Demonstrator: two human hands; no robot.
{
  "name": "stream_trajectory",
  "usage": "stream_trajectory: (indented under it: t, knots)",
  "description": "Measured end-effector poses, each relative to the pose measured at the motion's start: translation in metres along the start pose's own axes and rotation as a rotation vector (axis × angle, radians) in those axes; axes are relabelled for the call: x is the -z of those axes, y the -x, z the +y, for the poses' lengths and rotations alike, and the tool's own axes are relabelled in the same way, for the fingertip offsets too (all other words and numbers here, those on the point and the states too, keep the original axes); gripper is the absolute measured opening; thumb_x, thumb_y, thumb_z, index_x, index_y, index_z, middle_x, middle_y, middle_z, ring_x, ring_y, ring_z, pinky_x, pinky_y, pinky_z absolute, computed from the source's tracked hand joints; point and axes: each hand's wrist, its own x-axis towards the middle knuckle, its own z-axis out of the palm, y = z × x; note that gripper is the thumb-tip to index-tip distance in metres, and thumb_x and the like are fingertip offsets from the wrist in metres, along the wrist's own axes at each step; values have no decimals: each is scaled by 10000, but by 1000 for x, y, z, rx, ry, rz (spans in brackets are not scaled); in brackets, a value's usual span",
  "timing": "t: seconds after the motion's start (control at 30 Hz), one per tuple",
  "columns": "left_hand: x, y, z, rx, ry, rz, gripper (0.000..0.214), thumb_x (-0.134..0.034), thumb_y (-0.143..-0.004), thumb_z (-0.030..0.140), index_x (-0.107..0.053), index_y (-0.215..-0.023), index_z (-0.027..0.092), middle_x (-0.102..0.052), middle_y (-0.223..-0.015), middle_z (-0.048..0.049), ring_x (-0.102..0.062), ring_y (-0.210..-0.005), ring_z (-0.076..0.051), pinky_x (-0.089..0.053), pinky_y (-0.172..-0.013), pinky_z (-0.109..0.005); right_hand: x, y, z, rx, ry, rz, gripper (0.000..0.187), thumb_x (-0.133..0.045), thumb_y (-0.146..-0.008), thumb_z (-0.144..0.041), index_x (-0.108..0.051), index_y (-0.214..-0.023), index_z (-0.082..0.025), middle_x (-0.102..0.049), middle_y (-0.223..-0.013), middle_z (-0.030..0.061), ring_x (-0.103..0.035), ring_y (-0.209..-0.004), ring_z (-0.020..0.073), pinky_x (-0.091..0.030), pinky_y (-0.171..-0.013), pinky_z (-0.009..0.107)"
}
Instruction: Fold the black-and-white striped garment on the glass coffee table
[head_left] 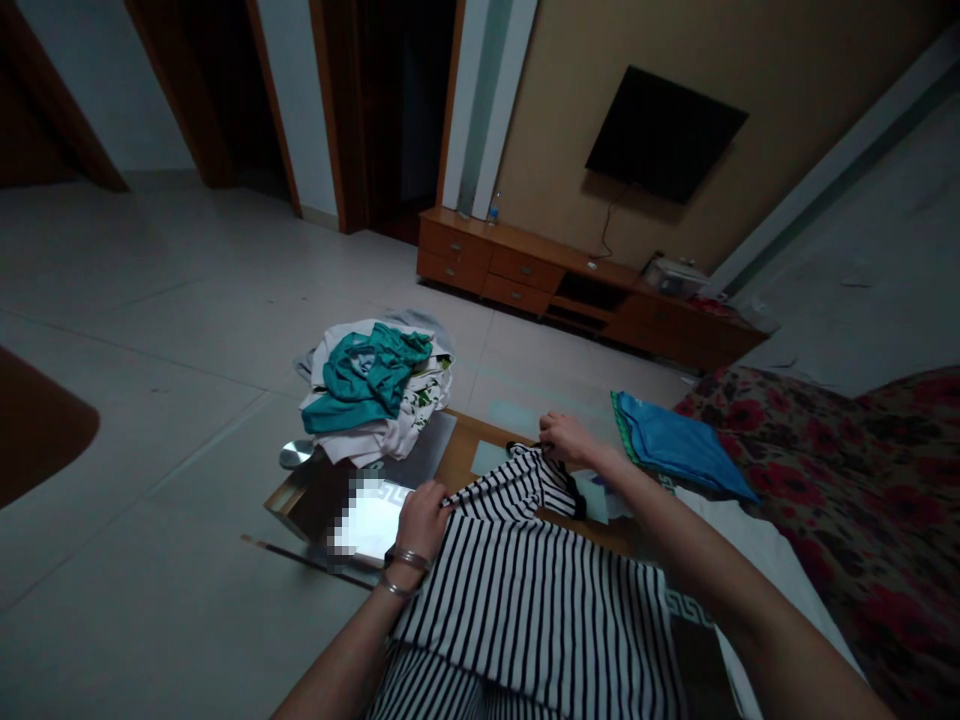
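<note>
Over the counter (456,458), shirt (525,600) spread out, left hand (421,520) fingers clenched on its shoulder, right hand (566,440) fingers pinching its collar, clothes pile (371,390) at far-left corner.

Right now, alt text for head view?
The left hand and right hand grip the top edge of a striped shirt laid on a low table. A pile of clothes lies beyond it, a folded blue cloth to its right.
</note>
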Motion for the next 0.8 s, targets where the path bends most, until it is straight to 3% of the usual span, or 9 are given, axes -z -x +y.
stream_trajectory:
  t: [0.13,0.2,0.33,0.43,0.57,0.67,0.73,0.8]
  knots:
    - [-2,1,-4,-50,78,51,130,-445,-818,119,-554,-813,188,-576,-846,-39,-523,-848,-192,-377,-746,-297,12,67,0,34,-293,149,141,-568,-666,-131,-616,-795,-160,-570,-1068,92,-494,-997,210,-391,-843,295]
    - [-2,1,-4,-72,120,60,141,-430,-813,121,-553,-822,189,-572,-841,-39,-522,-842,-194,-384,-747,-302,18,96,-4,-17,-457,150,205,-530,-650,-102,-581,-837,-169,-591,-966,52,-525,-884,168,-408,-775,261]
    - [-1,2,-3,-92,193,56,127,-424,-818,154,-545,-808,193,-568,-831,-34,-529,-828,-187,-403,-744,-297,29,119,-1,-170,-647,112,184,-526,-689,-154,-574,-866,-177,-592,-787,-5,-532,-724,133,-405,-661,225]
    - [-3,2,-3,-76,222,59,123,-420,-853,216,-534,-812,200,-563,-832,-28,-540,-820,-179,-416,-729,-287,33,90,15,-178,-742,158,236,-573,-717,-227,-607,-943,-166,-635,-871,17,-572,-813,156,-434,-706,237]
    - [-8,0,-6,8,139,103,159,-401,-887,285,-529,-835,208,-562,-838,-27,-550,-803,-181,-424,-709,-292,31,5,35,-333,-661,245,302,-648,-689,-198,-655,-990,-165,-678,-928,41,-601,-820,170,-450,-742,254]
    - [-9,-3,-7,67,57,118,182,-389,-898,300,-531,-840,204,-570,-850,-33,-560,-811,-186,-431,-710,-297,21,-54,42,-472,-630,342,314,-581,-767,-155,-641,-1074,-166,-672,-1053,80,-603,-919,176,-435,-831,266]
    - [-9,-5,-7,85,29,109,194,-385,-904,310,-532,-840,200,-575,-852,-35,-565,-806,-184,-435,-715,-295,9,-72,45,-543,-646,372,294,-546,-810,-167,-639,-1089,-170,-655,-1121,93,-590,-1002,180,-418,-882,268]
    - [-8,-6,-5,91,12,100,199,-379,-908,311,-531,-846,199,-583,-858,-36,-571,-805,-180,-438,-718,-288,-8,-69,47,-630,-674,362,232,-543,-838,-231,-665,-1023,-163,-665,-1094,108,-593,-1024,200,-419,-890,279]
